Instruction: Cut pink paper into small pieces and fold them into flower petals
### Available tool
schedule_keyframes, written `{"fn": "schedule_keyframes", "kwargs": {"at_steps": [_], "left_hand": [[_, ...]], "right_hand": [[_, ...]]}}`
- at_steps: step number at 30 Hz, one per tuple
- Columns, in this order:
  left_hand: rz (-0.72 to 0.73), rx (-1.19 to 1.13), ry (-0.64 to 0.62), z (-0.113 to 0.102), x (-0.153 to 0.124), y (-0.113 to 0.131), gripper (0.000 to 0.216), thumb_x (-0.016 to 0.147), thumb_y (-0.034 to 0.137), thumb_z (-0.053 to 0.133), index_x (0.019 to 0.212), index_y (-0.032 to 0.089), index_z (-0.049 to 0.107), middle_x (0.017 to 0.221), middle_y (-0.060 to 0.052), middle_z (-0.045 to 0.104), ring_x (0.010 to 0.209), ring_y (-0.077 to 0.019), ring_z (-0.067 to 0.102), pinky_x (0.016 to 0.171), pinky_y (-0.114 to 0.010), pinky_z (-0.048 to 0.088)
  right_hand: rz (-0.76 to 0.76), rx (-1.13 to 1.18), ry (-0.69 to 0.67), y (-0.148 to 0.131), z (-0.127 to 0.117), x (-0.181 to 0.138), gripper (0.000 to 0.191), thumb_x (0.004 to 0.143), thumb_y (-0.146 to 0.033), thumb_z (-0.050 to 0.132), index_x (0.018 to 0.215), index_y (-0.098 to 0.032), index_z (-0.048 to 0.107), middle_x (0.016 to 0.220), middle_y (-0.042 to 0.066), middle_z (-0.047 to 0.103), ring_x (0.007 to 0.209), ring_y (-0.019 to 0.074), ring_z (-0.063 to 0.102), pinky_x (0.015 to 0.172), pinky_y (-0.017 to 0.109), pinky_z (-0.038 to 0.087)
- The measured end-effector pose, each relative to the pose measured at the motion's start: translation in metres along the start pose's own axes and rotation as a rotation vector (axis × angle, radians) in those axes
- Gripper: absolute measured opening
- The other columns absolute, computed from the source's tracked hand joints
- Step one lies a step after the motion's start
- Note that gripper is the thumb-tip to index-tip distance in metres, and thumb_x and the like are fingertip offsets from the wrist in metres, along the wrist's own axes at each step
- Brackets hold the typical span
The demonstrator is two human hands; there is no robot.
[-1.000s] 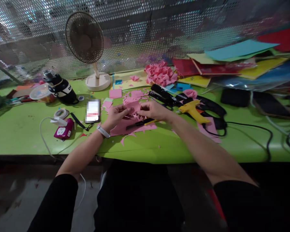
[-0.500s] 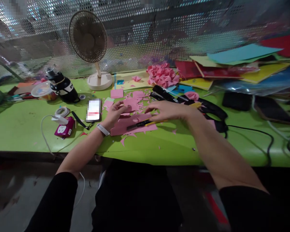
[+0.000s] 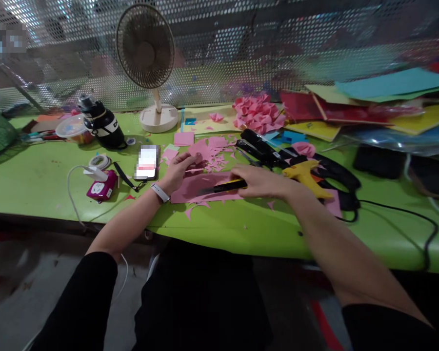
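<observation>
My right hand (image 3: 261,181) is closed round a yellow and black utility knife (image 3: 229,185). Its blade points left, low over a pink paper strip (image 3: 186,191) lying near the table's front edge. With thumb and fingers together, my left hand (image 3: 181,168) pinches a small pink paper piece (image 3: 199,150) just behind the strip. Pink paper scraps (image 3: 215,161) are strewn beyond both hands. A stapler (image 3: 258,146) lies past my right hand, and a yellow glue gun (image 3: 305,176) is beside my right wrist.
A phone (image 3: 147,163) and a purple plug adapter (image 3: 101,186) with a white cable lie to the left. Further back stand a black bottle (image 3: 104,126) and a fan (image 3: 159,118). Folded pink paper pieces (image 3: 258,113) are heaped behind; coloured sheets (image 3: 391,90) are stacked right.
My right hand has gone from resting loosely over the utility knife to gripping it, with its front lifted slightly. My left hand keeps its pinch. The view has shifted left.
</observation>
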State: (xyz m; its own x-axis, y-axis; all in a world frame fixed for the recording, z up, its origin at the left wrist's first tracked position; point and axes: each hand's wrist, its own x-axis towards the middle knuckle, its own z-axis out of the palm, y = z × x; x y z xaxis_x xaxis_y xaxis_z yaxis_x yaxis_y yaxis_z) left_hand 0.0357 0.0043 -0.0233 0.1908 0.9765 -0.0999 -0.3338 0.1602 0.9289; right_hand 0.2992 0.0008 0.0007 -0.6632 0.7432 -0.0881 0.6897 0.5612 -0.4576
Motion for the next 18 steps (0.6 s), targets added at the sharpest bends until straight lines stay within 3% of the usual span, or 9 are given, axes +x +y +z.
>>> {"fn": "schedule_keyframes", "kwargs": {"at_steps": [4,7,11,18], "left_hand": [[-0.004,-0.043,0.014,0.0,0.002,0.0,0.031,0.078,0.039,0.085,0.088,0.016,0.066,0.099,-0.01,0.078,0.096,-0.024,0.077,0.088,-0.039,0.06],[0.008,-0.034,0.002,-0.001,0.001,0.0,0.029,0.079,0.039,0.084,0.085,0.016,0.066,0.098,-0.009,0.078,0.099,-0.0232,0.077,0.09,-0.038,0.059],[0.019,0.021,-0.02,0.0,-0.001,0.001,0.028,0.081,0.038,0.082,0.085,0.015,0.067,0.098,-0.009,0.078,0.099,-0.0221,0.076,0.091,-0.037,0.059],[0.021,0.069,-0.033,0.003,-0.005,0.002,0.026,0.083,0.037,0.081,0.089,0.014,0.071,0.1,-0.01,0.078,0.096,-0.0208,0.077,0.086,-0.034,0.059]], "right_hand": [[-0.015,0.023,0.091,0.003,-0.007,-0.012,0.023,0.071,-0.028,0.066,0.093,-0.023,0.061,0.092,0.007,0.069,0.08,0.025,0.063,0.071,0.036,0.047],[-0.04,0.017,0.303,0.01,-0.018,-0.024,0.023,0.072,-0.027,0.062,0.094,-0.025,0.065,0.098,0.009,0.071,0.088,0.0291,0.065,0.079,0.041,0.048],[0.05,-0.045,0.574,0.019,-0.026,-0.031,0.025,0.073,-0.025,0.06,0.097,-0.026,0.068,0.106,0.012,0.071,0.098,0.0358,0.066,0.087,0.048,0.048],[0.162,-0.095,0.599,0.019,-0.018,-0.024,0.028,0.073,-0.025,0.062,0.1,-0.023,0.07,0.109,0.015,0.071,0.103,0.0404,0.066,0.086,0.051,0.048]]}}
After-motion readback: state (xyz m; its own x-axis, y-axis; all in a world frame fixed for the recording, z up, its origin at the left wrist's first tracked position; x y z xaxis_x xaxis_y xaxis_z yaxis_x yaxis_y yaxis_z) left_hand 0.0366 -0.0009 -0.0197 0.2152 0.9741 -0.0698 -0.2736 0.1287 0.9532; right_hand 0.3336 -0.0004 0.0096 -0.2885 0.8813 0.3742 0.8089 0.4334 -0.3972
